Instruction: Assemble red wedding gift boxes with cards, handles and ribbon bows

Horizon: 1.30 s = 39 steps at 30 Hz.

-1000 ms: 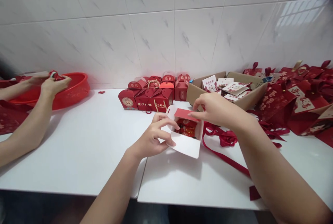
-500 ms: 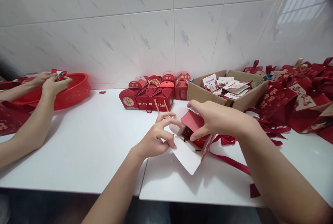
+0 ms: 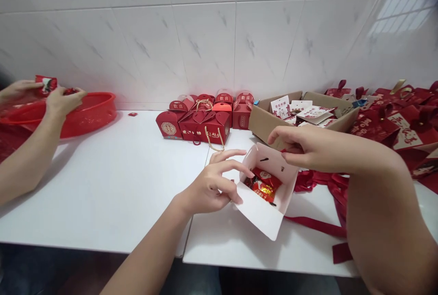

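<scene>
An open gift box (image 3: pixel 263 222), white inside, stands tilted in front of me with its lid flaps up. Red and gold wrapped sweets (image 3: pixel 264 190) and a red packet (image 3: pixel 268 177) lie in it. My left hand (image 3: pixel 222 181) grips the box's left wall, forefinger over the rim and thumb on the near flap. At the far right rim my right hand (image 3: pixel 290 146) is closed, its fingertips pinching the edge of the box; a sliver of red shows at them. Part of that rim is hidden behind the hand.
Finished red boxes (image 3: pixel 205 126) stand by the wall. A cardboard carton (image 3: pixel 270 126) of printed cards is behind my right hand, with red gift bags (image 3: pixel 404 126) to its right. Dark red ribbon (image 3: pixel 318 225) lies on the table. At left, a co-worker's hands (image 3: pixel 65 103) hold red packets above a red basin (image 3: pixel 92 112).
My right hand has moved right from over the box to its far rim, opening the inside to view. The box has turned and shifted slightly right. The co-worker's hands moved left.
</scene>
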Motion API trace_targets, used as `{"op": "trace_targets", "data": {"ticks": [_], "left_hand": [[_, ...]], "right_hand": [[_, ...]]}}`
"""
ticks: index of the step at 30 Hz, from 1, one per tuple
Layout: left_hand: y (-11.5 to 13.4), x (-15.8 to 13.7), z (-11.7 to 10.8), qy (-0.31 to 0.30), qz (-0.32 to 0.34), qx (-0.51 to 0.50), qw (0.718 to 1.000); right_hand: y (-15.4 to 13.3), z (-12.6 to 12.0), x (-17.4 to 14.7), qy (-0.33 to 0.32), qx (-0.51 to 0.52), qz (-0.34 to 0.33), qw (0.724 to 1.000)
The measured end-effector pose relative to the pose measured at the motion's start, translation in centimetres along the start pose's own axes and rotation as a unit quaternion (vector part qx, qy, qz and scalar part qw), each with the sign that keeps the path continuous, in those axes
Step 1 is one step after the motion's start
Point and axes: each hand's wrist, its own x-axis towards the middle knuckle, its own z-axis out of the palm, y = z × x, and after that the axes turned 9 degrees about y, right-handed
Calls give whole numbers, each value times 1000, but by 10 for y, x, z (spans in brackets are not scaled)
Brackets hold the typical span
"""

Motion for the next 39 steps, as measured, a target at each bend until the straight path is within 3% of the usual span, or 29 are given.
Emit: {"op": "trace_targets", "data": {"ticks": [7, 16, 20, 24, 31, 36, 39], "left_hand": [[4, 1, -2, -7, 12, -20, 1000], [-2, -1, -3, 16, -3, -9, 1000], [-2, 0, -2, 68, 15, 26, 997], [-1, 0, -2, 140, 60, 69, 986], [-5, -6, -3, 319, 89, 156, 931], [-7, -7, -3, 337, 106, 194, 915], [-6, -7, -3, 343, 114, 215, 907]], "right_hand": [[2, 15, 5, -30, -33, 41, 998], [-14, -7, -5, 101, -38, -32, 994], [-15, -16, -19, 170, -27, -66, 983], [-17, -20, -28, 192, 36, -141, 970], [-17, -20, -41, 266, 111, -176, 941], [-19, -13, -44, 334, 148, -165, 916], [-22, -10, -41, 340, 159, -164, 912]]}}
